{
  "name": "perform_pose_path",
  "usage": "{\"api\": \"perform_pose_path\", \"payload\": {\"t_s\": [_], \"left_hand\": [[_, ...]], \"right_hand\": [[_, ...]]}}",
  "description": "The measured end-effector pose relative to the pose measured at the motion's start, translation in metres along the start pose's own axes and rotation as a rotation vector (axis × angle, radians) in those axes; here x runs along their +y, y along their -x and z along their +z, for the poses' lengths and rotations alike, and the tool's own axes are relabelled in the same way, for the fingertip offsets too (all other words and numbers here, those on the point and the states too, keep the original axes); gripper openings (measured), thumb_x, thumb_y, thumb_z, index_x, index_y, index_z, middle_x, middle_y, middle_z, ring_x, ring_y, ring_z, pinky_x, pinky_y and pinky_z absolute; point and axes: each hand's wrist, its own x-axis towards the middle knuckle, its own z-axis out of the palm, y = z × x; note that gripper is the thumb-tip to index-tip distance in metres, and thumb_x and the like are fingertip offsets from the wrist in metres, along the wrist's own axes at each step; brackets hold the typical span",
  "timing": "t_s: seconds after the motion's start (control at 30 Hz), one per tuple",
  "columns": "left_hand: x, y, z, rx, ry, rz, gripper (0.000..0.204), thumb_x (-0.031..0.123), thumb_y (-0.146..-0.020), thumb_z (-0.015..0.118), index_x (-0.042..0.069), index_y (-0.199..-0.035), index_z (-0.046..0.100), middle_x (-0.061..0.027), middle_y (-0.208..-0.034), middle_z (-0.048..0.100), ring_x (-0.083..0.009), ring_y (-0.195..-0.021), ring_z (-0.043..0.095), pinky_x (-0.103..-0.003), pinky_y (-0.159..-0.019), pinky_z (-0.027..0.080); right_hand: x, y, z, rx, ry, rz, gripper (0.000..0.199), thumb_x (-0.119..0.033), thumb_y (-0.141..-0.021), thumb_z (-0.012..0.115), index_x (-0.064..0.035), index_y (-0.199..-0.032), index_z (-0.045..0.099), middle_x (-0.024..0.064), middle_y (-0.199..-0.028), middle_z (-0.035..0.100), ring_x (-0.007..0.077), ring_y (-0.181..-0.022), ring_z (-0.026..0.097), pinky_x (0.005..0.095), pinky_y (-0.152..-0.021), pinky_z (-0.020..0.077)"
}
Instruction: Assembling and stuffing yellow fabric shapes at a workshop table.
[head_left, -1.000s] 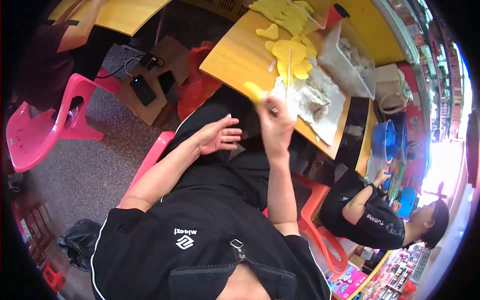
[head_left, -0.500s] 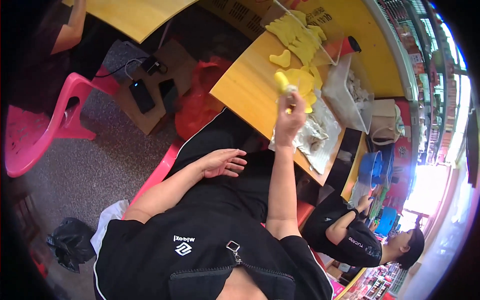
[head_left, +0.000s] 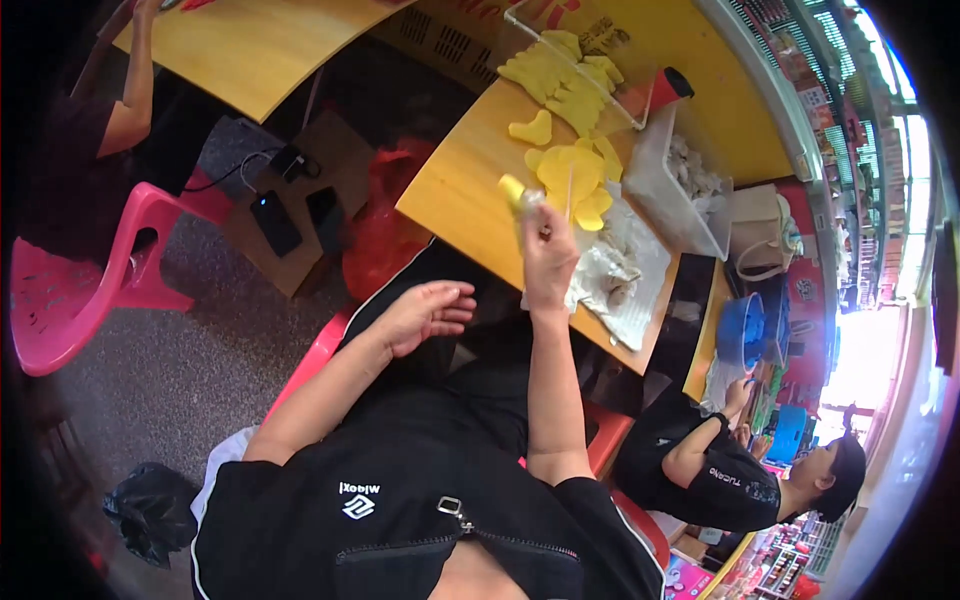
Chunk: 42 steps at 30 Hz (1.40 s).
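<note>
My right hand [head_left: 550, 262] is raised over the near edge of the yellow table [head_left: 455, 170]. Its fingers are closed on a small yellow piece [head_left: 512, 188] with whitish material at its lower end; the exact kind cannot be made out. Just beyond lies a pile of flat yellow shaped pieces [head_left: 570, 172], with a single curved yellow piece [head_left: 531, 128] farther left. Beside my right wrist, a white sheet [head_left: 640, 300] carries crumpled whitish bits. My left hand [head_left: 432, 312] hovers above my lap, holding nothing, its fingers slightly bent and apart.
A clear plastic bin [head_left: 655, 190] with whitish pieces stands at the table's right. Several yellow pieces [head_left: 565, 85] are stacked at the back. Another person [head_left: 700, 460] works to the right by a blue basin [head_left: 738, 335]. A pink chair [head_left: 125, 250] stands at left.
My right hand has come left and a little toward me with the yellow piece, away from the pile. My left hand has shifted slightly. The whole view has tilted a little.
</note>
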Motion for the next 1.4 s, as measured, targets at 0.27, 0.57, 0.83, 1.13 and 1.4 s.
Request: {"api": "perform_pose_path", "payload": {"t_s": [0.27,0.57,0.83,1.13,1.4], "left_hand": [[0.022,-0.02,0.016,0.125,0.044,0.192,0.026,0.018,-0.093,0.057,0.002,-0.114,0.056,-0.0088,-0.101,0.065,-0.0174,-0.094,0.063,-0.031,-0.084,0.052],[0.033,-0.029,0.045,-0.083,0.184,0.292,0.028,0.016,-0.094,0.057,0.004,-0.119,0.055,-0.0045,-0.112,0.062,-0.0139,-0.104,0.06,-0.031,-0.091,0.05],[0.025,-0.025,0.046,-0.117,0.074,0.24,0.024,0.015,-0.093,0.058,0.005,-0.115,0.058,-0.0051,-0.112,0.063,-0.0142,-0.101,0.061,-0.032,-0.089,0.05],[0.024,-0.024,0.05,-0.035,0.046,0.278,0.027,0.014,-0.093,0.058,0.002,-0.117,0.057,-0.0067,-0.112,0.062,-0.0145,-0.1,0.062,-0.03,-0.09,0.05],[0.014,-0.024,0.035,0.022,-0.062,0.228,0.03,0.011,-0.09,0.062,0.002,-0.117,0.055,-0.0064,-0.111,0.062,-0.0152,-0.1,0.062,-0.03,-0.088,0.052]], "right_hand": [[-0.004,0.014,-0.006,-0.105,0.015,-0.056,0.021,-0.007,-0.086,0.066,0.0008,-0.104,0.063,0.0034,-0.079,0.064,0.0083,-0.073,0.059,0.0225,-0.066,0.047],[-0.05,0.052,-0.036,-0.212,-0.495,0.328,0.022,-0.008,-0.088,0.065,0.0022,-0.108,0.061,-0.0005,-0.091,0.062,0.0051,-0.079,0.056,0.019,-0.07,0.0458],[-0.051,0.052,-0.045,-0.069,0.055,-0.284,0.027,-0.004,-0.075,0.072,-0.006,-0.101,0.066,0.0116,-0.105,0.055,0.0265,-0.093,0.054,0.0347,-0.078,0.0472],[-0.035,0.062,-0.052,-0.232,-0.063,-0.034,0.021,-0.022,-0.08,0.07,-0.0088,-0.097,0.07,0.0171,-0.13,0.046,0.033,-0.115,0.044,0.0418,-0.098,0.0359],[-0.031,0.058,-0.039,-0.34,0.031,-0.166,0.028,-0.028,-0.08,0.07,-0.0041,-0.096,0.069,0.0229,-0.141,0.037,0.0396,-0.128,0.037,0.0455,-0.106,0.0285]]}}
